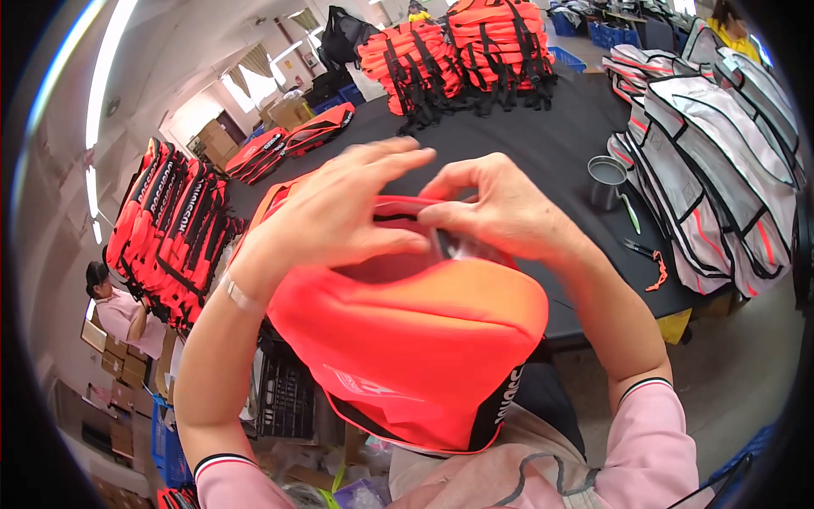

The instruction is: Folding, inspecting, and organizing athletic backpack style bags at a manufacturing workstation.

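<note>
Black worktop [543, 144], near edge; left hand [339, 212] and right hand [500, 208] pinch orange life vest [415, 339] opening, fingers closed on fabric.

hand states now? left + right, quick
Left hand: fingers spread, resting on the top edge of the orange vest; motion-blurred, grip cannot be told.
Right hand: closed, pinching the vest's top edge.

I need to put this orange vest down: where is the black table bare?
Bare black table lies between the hands, the far orange life-vest stacks and the grey metal cup. Crowded: white-grey vests at right, orange vest rows at left.
</note>
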Tool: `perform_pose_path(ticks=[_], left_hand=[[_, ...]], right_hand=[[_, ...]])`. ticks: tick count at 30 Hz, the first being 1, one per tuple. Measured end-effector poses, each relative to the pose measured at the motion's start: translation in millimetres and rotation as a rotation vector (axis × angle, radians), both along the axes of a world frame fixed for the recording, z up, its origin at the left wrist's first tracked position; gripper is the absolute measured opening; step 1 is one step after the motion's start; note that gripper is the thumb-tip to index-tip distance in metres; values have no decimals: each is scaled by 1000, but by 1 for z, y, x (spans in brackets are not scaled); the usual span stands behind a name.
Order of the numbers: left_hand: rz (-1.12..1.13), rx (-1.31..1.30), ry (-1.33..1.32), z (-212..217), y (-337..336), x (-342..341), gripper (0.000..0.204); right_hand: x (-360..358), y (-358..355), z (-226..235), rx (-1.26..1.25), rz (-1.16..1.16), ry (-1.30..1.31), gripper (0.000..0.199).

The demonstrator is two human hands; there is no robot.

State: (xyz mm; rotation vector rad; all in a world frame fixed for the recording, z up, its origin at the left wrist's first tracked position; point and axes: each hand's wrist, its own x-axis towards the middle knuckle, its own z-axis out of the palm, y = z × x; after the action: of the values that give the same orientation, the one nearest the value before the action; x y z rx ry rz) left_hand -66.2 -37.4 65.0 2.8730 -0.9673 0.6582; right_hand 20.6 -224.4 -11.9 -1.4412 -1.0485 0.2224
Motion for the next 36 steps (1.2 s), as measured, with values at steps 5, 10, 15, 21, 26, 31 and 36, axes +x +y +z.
perform_pose_path(ticks=[5, 10, 15, 21, 26, 31, 36], left_hand=[[350, 55, 821, 20, 0, 19, 43], [-91, -34, 879, 11, 17, 30, 42], [366, 247, 692, 20, -25, 23, 13], [346, 289, 146, -26, -20, 18, 21], [350, 249, -171, -59, -13, 6, 24], [269, 59, -170, -71, -19, -7, 34], [238, 180, -328, -54, -36, -6, 19]], right_hand=[[-4, -2, -20, -55, -33, 188, 49], [-42, -16, -20, -195, 334, 451, 41], [-40, -32, -23, -77, 242, 350, 28], [-6, -30, -30, -148, -89, 212, 21], [16, -14, -50, -152, -415, -164, 12], [21, -3, -77, 10, -652, -685, 15], [9, 5, -79, 166, -782, -953, 13]])
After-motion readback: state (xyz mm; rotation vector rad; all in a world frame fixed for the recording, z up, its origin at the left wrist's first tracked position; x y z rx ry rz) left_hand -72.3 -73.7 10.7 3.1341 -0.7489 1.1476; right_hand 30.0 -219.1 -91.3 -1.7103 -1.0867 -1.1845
